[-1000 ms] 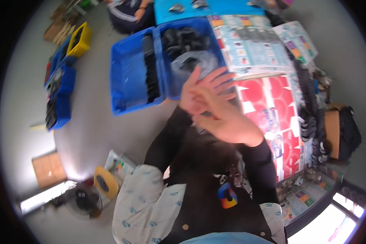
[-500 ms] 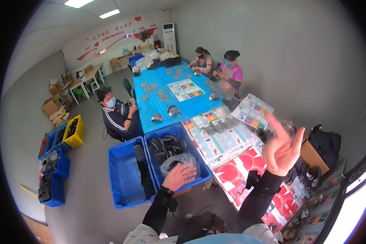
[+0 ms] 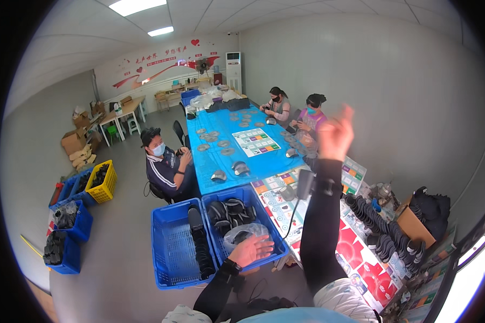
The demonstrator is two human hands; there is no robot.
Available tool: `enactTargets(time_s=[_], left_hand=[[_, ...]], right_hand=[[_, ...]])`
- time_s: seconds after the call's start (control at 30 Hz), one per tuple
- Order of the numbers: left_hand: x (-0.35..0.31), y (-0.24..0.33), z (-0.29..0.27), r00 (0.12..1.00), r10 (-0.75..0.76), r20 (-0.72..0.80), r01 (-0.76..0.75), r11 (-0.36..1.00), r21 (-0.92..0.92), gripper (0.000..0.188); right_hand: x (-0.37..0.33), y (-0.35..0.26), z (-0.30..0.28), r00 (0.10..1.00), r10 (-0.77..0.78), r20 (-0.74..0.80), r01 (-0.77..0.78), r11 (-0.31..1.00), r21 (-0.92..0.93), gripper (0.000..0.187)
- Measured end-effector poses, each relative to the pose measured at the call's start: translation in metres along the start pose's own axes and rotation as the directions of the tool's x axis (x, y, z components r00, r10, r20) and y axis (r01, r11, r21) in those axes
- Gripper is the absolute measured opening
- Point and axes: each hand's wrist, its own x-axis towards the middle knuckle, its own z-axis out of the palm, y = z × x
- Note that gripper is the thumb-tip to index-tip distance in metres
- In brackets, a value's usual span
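Observation:
My left hand (image 3: 251,251) is open, palm up with fingers spread. It holds nothing and hovers over the near edge of a blue crate (image 3: 279,239), beside a clear plastic bag (image 3: 237,235). In that crate lie dark, curved, padded-looking pieces (image 3: 229,212). My right hand (image 3: 337,134) is raised high above the table on the right, blurred by motion. Its fingers look loosely bent and apart, and nothing shows in them. Left of the first crate, a second blue crate (image 3: 170,245) contains a row of nested black curved pieces (image 3: 199,242).
A long table with a blue cover (image 3: 210,167) carries grey pieces and a printed sheet (image 3: 256,142). Three people (image 3: 170,164) sit along it. On the right are stacked black curved pieces (image 3: 385,229) and a cardboard box (image 3: 415,223). A yellow crate (image 3: 102,183) and blue crates stand at left.
My right hand has swung up and left, away from the printed boards, and its fingers are more bent. My left hand stays open above the crate. The whole view has shifted.

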Motion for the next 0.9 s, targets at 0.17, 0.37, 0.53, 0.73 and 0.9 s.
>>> enactTargets(time_s=[0.17, 0.37, 0.53, 0.73, 0.9], left_hand=[[0.01, 0.006, 0.015, 0.996, 0.003, 0.086, -0.005, 1.0, 0.031, 0.059], [-0.034, 0.03, -0.024, 0.996, -0.013, -0.084, 0.007, 0.998, -0.063, 0.054], [-0.018, 0.033, -0.036, 1.0, -0.004, -0.028, 0.004, 1.0, 0.024, 0.061], [-0.016, 0.021, -0.053, 0.994, -0.039, -0.099, 0.032, 0.997, -0.066, 0.061], [-0.059, 0.008, -0.042, 0.949, -0.046, -0.311, 0.036, 0.999, -0.039, 0.056]], right_hand=[[0.019, 0.047, -0.03, 0.896, 0.322, -0.306, -0.332, 0.027, -0.943, 0.068], [-0.076, 0.22, 0.05, -0.221, 0.956, 0.193, -0.953, -0.17, -0.25, 0.088], [-0.056, 0.18, 0.048, 0.125, 0.977, -0.17, -0.74, -0.022, -0.672, 0.068], [-0.017, 0.128, 0.042, 0.53, 0.769, -0.357, -0.708, 0.17, -0.686, 0.045], [-0.001, 0.086, 0.071, 0.817, 0.466, -0.339, -0.572, 0.584, -0.576, 0.032]])
